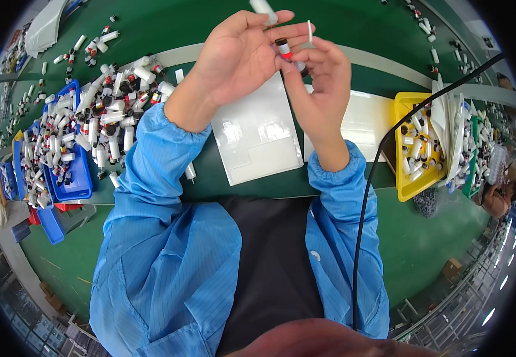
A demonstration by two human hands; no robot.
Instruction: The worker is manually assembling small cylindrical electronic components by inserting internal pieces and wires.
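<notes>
My left hand is raised over the green work surface and grips a small tube-shaped part with a red band and black cap; a white tube sticks up past its fingertips. My right hand meets it from the right, fingers on the same small part, with a thin white stick held upright between its fingers. Both forearms wear blue sleeves. Below the hands lies a white flat tray.
A heap of small white, red and black tubes spreads at the left, partly in blue bins. A yellow bin with similar parts and stacked sheets stands at the right. A black cable crosses the right side. A second white tray lies by the yellow bin.
</notes>
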